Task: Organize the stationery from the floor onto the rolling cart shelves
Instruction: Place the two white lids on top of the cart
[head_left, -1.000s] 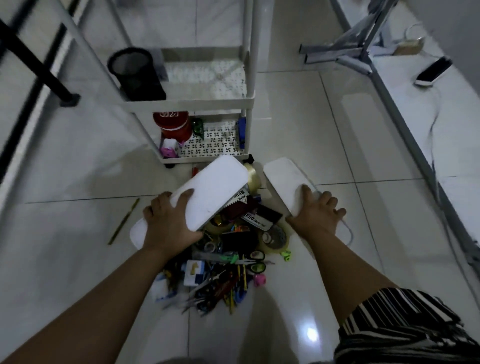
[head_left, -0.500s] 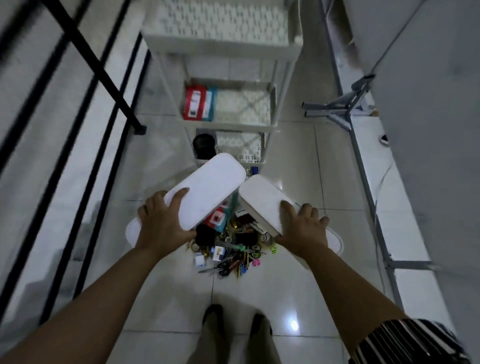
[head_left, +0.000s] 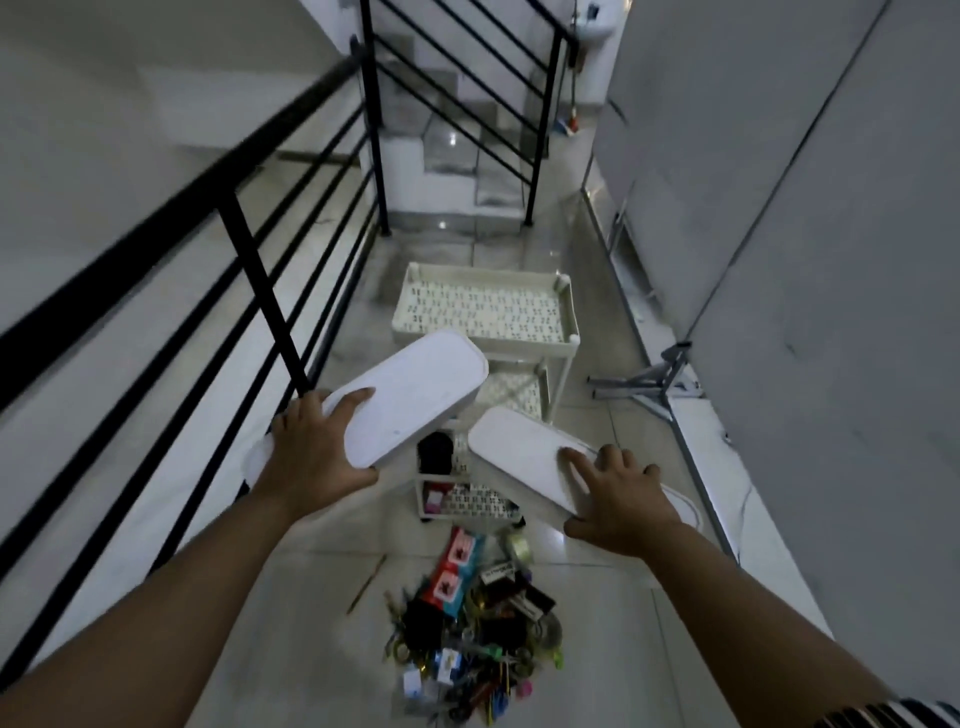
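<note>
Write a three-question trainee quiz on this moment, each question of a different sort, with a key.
1. True or false: each hand grips a white bin.
2. Multiple choice: where is the stationery pile? A) on the cart's top shelf B) on the floor, nearer the camera than the cart C) inside the left bin
3. Fill in: the cart's top shelf holds ____.

Key
1. True: the left hand holds the left bin, the right hand holds the right bin, both upside down above the cart.
2. B.
3. Nothing visible; its perforated tray shows bare.
</note>
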